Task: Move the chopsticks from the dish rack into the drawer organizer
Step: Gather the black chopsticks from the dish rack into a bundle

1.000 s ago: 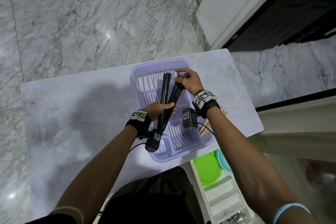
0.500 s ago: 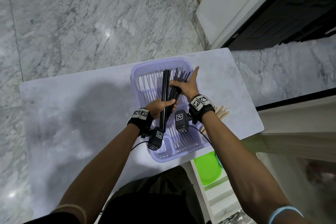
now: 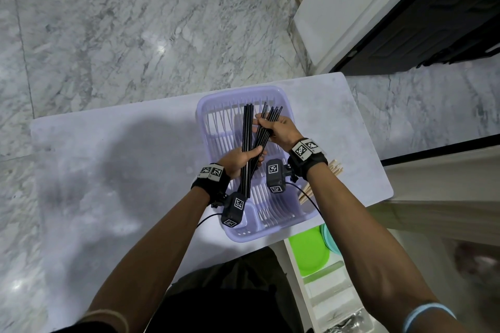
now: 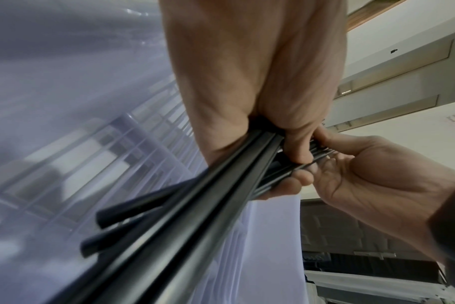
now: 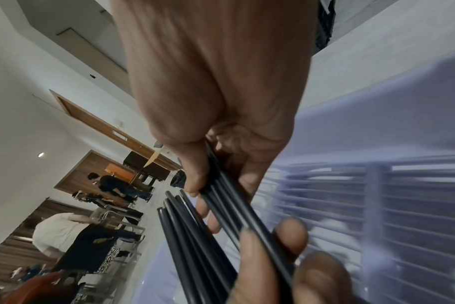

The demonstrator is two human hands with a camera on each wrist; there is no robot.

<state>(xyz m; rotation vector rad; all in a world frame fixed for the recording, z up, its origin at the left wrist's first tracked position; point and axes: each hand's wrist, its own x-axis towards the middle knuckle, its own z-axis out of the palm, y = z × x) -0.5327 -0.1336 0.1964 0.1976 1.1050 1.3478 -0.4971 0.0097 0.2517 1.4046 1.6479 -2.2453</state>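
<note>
The open drawer [image 3: 328,282] lies nearest the person, below the near right corner of the dish rack [image 3: 295,227]; it holds a green plate [image 3: 308,254] and white organizer compartments [image 3: 335,303]. The lavender dish rack stands on a pale table [image 3: 121,170], near its right end. Marble floor [image 3: 135,21] extends beyond the table.

The left hand [image 3: 238,161] is curled around the lower part of a bundle of black chopsticks [image 3: 247,130], above the rack's middle. The right hand [image 3: 281,131], farther along the rack, is curled around the upper part of a second, fanned group of black chopsticks [image 3: 272,115]. The two groups cross at the left hand. Light wooden chopsticks [image 3: 320,182] lie against the rack's right wall.

The left wrist view shows both hands' fingers [image 4: 298,150] touching across the sticks. The right wrist view alone shows a room with people at tables [image 5: 91,226].
</note>
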